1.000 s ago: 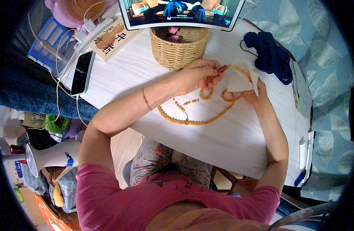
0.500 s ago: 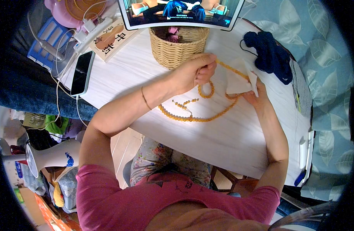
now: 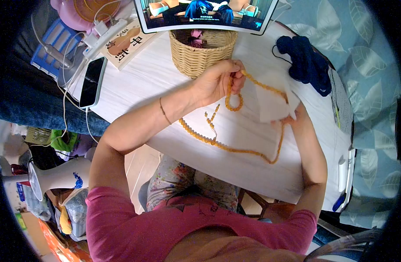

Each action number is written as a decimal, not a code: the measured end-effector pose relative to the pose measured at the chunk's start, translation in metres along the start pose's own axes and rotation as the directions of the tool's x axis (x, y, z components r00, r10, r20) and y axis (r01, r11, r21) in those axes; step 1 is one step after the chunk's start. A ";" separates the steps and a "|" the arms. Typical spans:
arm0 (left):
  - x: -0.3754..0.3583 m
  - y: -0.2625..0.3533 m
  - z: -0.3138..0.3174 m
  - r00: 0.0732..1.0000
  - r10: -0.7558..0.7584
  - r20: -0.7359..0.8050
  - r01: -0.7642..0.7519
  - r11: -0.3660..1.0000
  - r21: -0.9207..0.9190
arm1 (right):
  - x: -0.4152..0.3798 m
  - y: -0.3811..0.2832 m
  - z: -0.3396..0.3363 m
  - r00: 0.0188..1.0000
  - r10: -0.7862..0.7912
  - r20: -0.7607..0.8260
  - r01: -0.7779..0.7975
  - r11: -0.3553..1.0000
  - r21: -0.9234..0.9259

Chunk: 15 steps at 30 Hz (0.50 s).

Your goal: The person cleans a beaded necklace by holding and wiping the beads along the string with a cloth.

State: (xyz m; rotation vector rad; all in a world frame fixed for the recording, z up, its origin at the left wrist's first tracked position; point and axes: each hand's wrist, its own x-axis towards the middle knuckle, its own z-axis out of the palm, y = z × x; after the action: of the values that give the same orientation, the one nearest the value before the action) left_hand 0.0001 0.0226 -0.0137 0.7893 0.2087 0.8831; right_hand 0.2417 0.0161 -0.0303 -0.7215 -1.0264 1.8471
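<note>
You have a single view here, from a camera worn on the person's head, looking steeply down and a little forward, so their own pink-shirted chest fills the bottom of the frame and both arms run up to the hands at centre. It sits close, with a fisheye lens that bends the white surface [image 3: 235, 161] and leaves dark corners. The far edge reaches the wicker basket [image 3: 202, 50] and tablet [image 3: 205, 13] at the top of the frame.
</note>
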 end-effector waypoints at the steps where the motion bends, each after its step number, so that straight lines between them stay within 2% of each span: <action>1: 0.000 0.000 0.000 1.000 -0.010 0.007 0.010 1.000 -0.011 | -0.001 0.000 -0.001 1.000 -0.007 0.005 0.007 1.000 0.015; 5: 0.000 -0.002 0.001 0.996 -0.054 0.076 0.053 0.999 0.014 | 0.003 0.000 -0.007 1.000 0.022 -0.003 -0.021 0.982 0.187; 8: -0.002 -0.002 0.009 0.997 -0.066 -0.044 0.068 0.996 0.049 | 0.004 0.012 -0.024 0.992 0.056 -0.114 -0.028 0.972 0.234; 11: -0.001 -0.002 0.000 0.994 -0.096 0.047 0.092 0.993 0.071 | 0.006 0.003 0.000 1.000 -0.003 -0.014 0.003 1.000 -0.011; 15: -0.001 0.000 0.001 0.996 -0.083 -0.021 0.085 0.987 0.137 | 0.005 0.000 0.002 0.999 0.015 0.029 -0.016 1.000 0.017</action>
State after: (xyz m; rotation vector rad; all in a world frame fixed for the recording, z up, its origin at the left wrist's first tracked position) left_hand 0.0004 0.0210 -0.0130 0.8960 0.3166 0.8014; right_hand 0.2374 0.0200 -0.0299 -0.6960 -1.0249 1.8824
